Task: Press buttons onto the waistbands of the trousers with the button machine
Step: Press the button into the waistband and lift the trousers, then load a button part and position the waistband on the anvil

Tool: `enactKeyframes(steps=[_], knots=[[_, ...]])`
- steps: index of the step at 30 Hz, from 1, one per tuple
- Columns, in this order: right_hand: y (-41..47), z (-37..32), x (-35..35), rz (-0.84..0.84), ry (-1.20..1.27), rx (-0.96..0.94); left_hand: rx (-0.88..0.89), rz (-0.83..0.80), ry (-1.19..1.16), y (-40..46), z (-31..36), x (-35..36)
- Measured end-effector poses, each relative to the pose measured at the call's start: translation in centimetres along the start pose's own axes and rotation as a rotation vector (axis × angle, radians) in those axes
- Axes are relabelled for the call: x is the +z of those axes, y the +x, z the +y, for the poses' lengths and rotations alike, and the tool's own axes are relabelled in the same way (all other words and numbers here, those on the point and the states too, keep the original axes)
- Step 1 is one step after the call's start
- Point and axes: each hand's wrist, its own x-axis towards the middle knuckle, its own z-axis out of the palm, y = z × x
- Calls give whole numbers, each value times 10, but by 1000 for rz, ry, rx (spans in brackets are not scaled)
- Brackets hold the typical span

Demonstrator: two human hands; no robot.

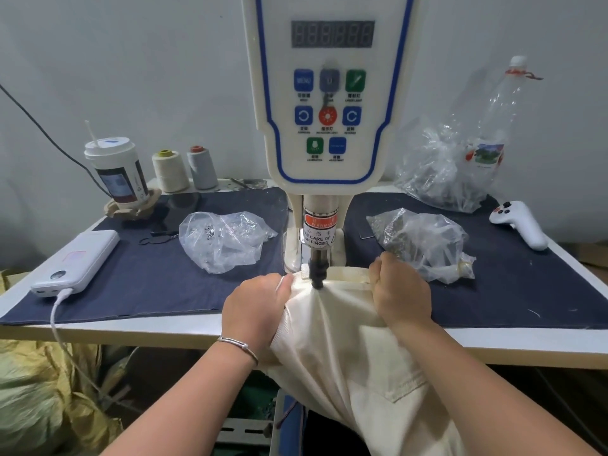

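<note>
Cream trousers [345, 350] drape over table front edge [164, 334]; waistband [348, 274] under button machine [329, 126] plunger [317, 268]; left hand [253, 311] and right hand [401, 291] each clutch fabric beside it; plastic bags [223, 238] flank machine.

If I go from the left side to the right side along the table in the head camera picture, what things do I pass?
Power bank → cup with straw → cream thread cone → grey thread cone → clear bag → button machine → bag of dark bits → white controller.
</note>
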Motion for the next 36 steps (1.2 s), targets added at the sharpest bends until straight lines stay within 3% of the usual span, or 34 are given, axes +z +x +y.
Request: enactKeyframes(steps=[15,20,22,24,30,33,36], knots=[[-8,-13,-12,76,-38,14,23,65,-86,-3,2,-2],[-7,-33,-49,150,68,-12,102,276,-136,-10,3,-22],[-4,-39,-65,-10,114,37,97,289,-180,-13,3,-29],[-2,-41,-80,-301,191,98,72,232,-273,-15,2,-32],[-16,-22,-104,-949,759,277,-45,-145,-686,-25,-17,-40],[-22,-17,-113,-1130,1040,165,-127,-316,-866,-36,-24,-52],[-28,-25,-121,-1201,1045,61,-160,-595,-1017,-40,-22,-69]])
